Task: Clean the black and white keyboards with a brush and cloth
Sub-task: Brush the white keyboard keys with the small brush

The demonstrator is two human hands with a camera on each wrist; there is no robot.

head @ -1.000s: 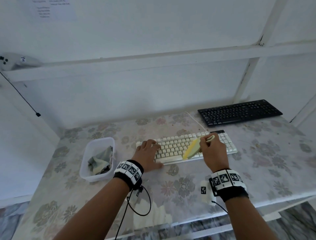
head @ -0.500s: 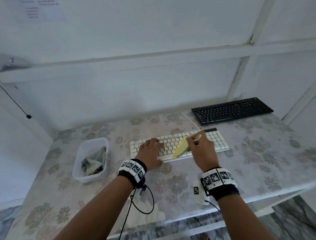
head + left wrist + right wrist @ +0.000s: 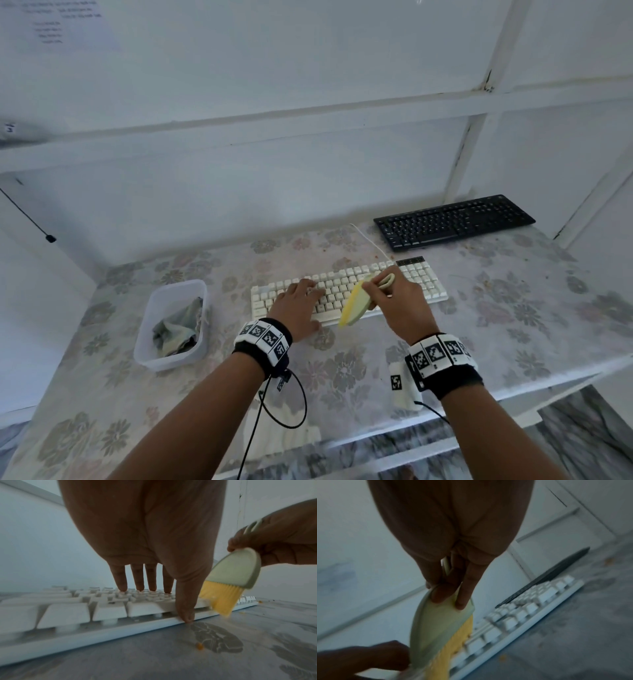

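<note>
Gripping a pale green brush point(image 3: 356, 301) by its handle, the right hand point(image 3: 399, 301) tilts the flat, rounded brush body so its yellow bristles point(image 3: 221, 599) hang over the front edge of the white keyboard point(image 3: 428, 281). Fingers and thumb curl round the looped handle, as the right wrist view shows. The left hand point(image 3: 298, 308) lies spread and relaxed on the keyboard's left half, four straight fingertips point(image 3: 122, 586) on the blocky raised keycaps and the thumb against the front rim. Behind and to the right of the white keyboard, well apart, sits the flat black keyboard point(image 3: 452, 221). To its left stands a translucent rectangular plastic tub point(image 3: 144, 346) holding a crumpled greyish cloth point(image 3: 178, 325). Everything rests on a faded floral tablecloth point(image 3: 513, 308), where small orange crumbs point(image 3: 199, 645) lie just before the white keyboard.
</note>
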